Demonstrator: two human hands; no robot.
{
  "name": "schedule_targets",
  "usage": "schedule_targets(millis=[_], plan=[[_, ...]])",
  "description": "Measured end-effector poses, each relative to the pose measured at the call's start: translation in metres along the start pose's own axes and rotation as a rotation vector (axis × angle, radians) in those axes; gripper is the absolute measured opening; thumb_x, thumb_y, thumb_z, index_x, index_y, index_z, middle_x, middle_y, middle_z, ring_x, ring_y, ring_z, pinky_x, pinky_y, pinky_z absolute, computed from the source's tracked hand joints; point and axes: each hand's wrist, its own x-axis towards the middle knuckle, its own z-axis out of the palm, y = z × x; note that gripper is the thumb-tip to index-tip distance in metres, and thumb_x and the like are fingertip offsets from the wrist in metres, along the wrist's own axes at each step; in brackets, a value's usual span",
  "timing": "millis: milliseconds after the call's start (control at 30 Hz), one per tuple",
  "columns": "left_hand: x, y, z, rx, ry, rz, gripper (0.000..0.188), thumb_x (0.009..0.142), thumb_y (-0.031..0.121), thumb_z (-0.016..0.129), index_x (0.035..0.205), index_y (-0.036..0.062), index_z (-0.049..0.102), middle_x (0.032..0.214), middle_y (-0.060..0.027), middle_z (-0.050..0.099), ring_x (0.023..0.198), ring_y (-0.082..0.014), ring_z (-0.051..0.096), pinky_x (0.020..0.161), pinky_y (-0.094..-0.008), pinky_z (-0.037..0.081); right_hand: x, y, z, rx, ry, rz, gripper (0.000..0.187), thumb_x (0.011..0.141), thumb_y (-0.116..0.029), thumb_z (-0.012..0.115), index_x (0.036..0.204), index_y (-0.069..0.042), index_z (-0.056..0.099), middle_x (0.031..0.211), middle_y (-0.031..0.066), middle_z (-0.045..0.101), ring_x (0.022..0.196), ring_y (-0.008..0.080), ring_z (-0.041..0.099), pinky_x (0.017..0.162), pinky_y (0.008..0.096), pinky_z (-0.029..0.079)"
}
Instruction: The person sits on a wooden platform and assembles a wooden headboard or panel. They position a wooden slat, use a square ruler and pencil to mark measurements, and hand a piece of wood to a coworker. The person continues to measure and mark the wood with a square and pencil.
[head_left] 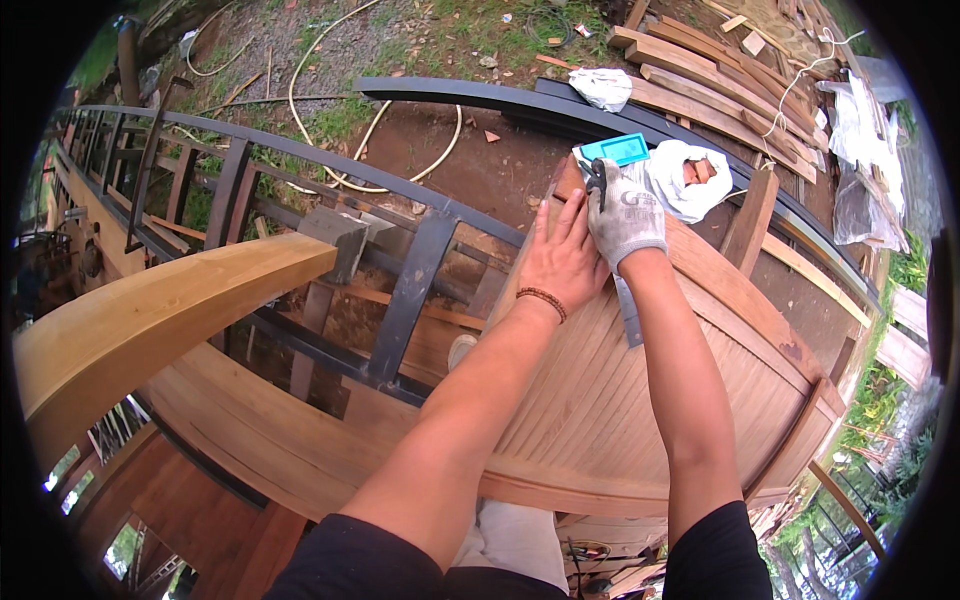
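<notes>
My bare left hand [566, 248], with a beaded bracelet at the wrist, lies flat with its fingers stretched along the upper corner of a wooden slatted panel [570, 400]. Touching it on the right, my right hand [627, 215] wears a grey work glove and is closed round a small black tool [597, 178], whose working end is hidden. From beneath my right wrist a flat grey metal strip [629, 318] sticks out over the slats. A turquoise tray [620, 150] sits just past the gloved fingers. Beside it is a white bag [690, 180] holding reddish-brown pieces.
A dark metal frame [410, 300] runs to the left. Across it extends a thick timber beam [170, 300] with a grey block [338, 240] at its end. Stacked boards [720, 90] lie at the far right, and a pale hose [300, 80] loops over the ground.
</notes>
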Motion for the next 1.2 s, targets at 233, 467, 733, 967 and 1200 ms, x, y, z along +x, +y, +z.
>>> schedule_targets(millis=[233,467,733,967,1200], plan=[[0.000,0.001,-0.001,0.012,0.007,0.000,0.065,0.090,0.044,0.050,0.145,0.0120,0.041,0.155,-0.0095,0.029,0.148,-0.0275,0.012,0.118,-0.0561,0.008,0.002,-0.007,-0.002,-0.084,0.020,-0.031,0.038,0.092,-0.023,0.051,0.128,-0.012,0.053,0.105,0.0191,0.067,0.095,0.0339,0.067,0.080,0.0457,0.053],[0.000,0.000,-0.001,0.015,-0.029,-0.005,0.063,0.091,0.045,0.048,0.146,0.0158,0.041,0.154,-0.0084,0.030,0.148,-0.0282,0.011,0.118,-0.0562,0.006,0.004,-0.014,-0.005,-0.134,-0.002,-0.017,0.033,0.091,-0.023,0.051,0.122,-0.013,0.057,0.099,0.0173,0.069,0.092,0.0337,0.068,0.080,0.0461,0.053],[0.000,0.001,0.002,-0.002,-0.018,-0.008,0.064,0.088,0.044,0.052,0.145,0.0144,0.042,0.154,-0.0089,0.031,0.148,-0.0282,0.011,0.118,-0.0569,0.007,0.008,-0.015,-0.004,-0.160,0.066,-0.039,0.032,0.089,-0.022,0.053,0.119,-0.012,0.059,0.094,0.0162,0.070,0.088,0.0347,0.068,0.079,0.0464,0.053],[0.000,-0.001,0.000,0.034,-0.018,0.001,0.063,0.087,0.040,0.054,0.143,0.0132,0.044,0.153,-0.0089,0.032,0.148,-0.0279,0.011,0.118,-0.0569,0.008,-0.003,-0.015,-0.018,-0.181,-0.033,-0.035,0.036,0.089,-0.021,0.053,0.123,-0.012,0.059,0.103,0.0191,0.069,0.095,0.0348,0.067,0.082,0.0459,0.052],[-0.001,0.000,0.001,0.029,-0.018,-0.012,0.059,0.086,0.037,0.056,0.137,0.0091,0.049,0.152,-0.0146,0.031,0.148,-0.0286,0.011,0.118,-0.0565,0.008,-0.002,-0.014,-0.024,-0.280,-0.090,-0.067,0.035,0.089,-0.023,0.053,0.121,-0.011,0.060,0.105,0.0184,0.069,0.099,0.0340,0.066,0.090,0.0456,0.048]])
